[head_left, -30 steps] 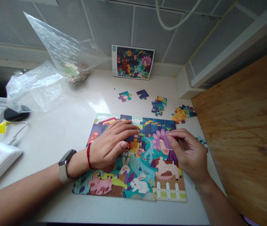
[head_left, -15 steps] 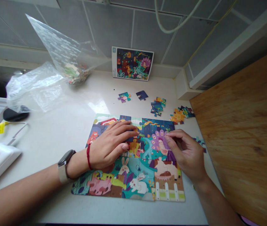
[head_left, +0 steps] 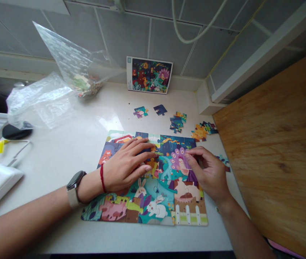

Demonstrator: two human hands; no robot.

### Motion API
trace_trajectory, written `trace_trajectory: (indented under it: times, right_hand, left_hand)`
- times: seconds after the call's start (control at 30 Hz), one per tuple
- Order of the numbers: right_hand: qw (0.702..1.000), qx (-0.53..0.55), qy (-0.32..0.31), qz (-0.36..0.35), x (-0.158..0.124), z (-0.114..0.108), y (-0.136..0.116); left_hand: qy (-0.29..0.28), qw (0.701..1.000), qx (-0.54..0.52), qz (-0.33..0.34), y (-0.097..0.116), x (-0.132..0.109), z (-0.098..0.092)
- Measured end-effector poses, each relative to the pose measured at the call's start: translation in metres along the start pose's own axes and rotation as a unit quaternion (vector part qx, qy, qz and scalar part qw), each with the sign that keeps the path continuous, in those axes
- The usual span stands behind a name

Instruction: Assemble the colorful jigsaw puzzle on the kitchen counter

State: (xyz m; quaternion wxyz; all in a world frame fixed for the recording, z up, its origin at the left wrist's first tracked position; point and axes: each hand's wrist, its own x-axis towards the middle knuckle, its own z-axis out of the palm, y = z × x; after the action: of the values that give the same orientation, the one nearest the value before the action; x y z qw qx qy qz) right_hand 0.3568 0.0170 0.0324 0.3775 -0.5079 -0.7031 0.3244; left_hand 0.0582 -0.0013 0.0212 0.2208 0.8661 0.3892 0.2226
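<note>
1. Puzzle, animal scene: flat on the desk, near the front edge, between and partly under the hands; many pieces joined.
2. Left hand: palm down over the puzzle's left and middle part; grip spread and relaxed, fingers extended, hold on nothing. Wrist wears a watch and a red bracelet.
3. Right hand: at the puzzle's right side, by the purple peacock; grip narrowed, thumb and forefinger close together; whether a piece sits between them cannot be told.
4. Loose pieces, beyond the puzzle: one multicoloured, one dark blue, a blue-and-yellow cluster, an orange-and-green cluster; more beside the right hand.
5. Picture card: same peacock shown, leaning on the wall.
6. Clear bag: back left, coloured contents at its base.
7. Wooden board: right of the desk.
</note>
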Motion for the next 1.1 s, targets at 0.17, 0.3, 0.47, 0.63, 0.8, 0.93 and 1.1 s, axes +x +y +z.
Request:
trace_trajectory:
  times: [0.17,0.3,0.47,0.63,0.8,0.93,1.1]
  right_hand:
    - [0.999,-0.035,0.005,-0.03,0.002,-0.001,0.001]
    - [0.994,-0.089,0.044,-0.047,-0.003,-0.002,-0.006]
    - [0.994,-0.078,-0.01,0.075,-0.037,-0.002,-0.041]
    - [0.974,0.077,0.013,0.214,-0.067,0.009,-0.07]
    - [0.928,0.181,0.037,0.324,-0.063,0.015,-0.092]
    - [0.918,0.197,0.036,0.342,-0.058,0.021,-0.106]
    - [0.899,0.229,0.061,0.367,-0.054,0.024,-0.104]
  left_hand:
    - [0.012,0.995,0.017,0.093,0.004,0.0,0.0]
    - [-0.033,0.98,-0.004,0.194,0.007,0.001,0.001]
    - [-0.034,0.985,-0.024,0.17,0.001,0.001,0.007]
    - [-0.022,0.985,-0.032,0.166,-0.005,-0.001,0.015]
    - [-0.037,0.982,-0.038,0.179,-0.004,0.0,0.015]
    - [-0.015,0.977,-0.158,0.145,-0.003,0.001,0.006]
    - [0.065,0.88,-0.47,-0.02,-0.014,0.007,-0.003]
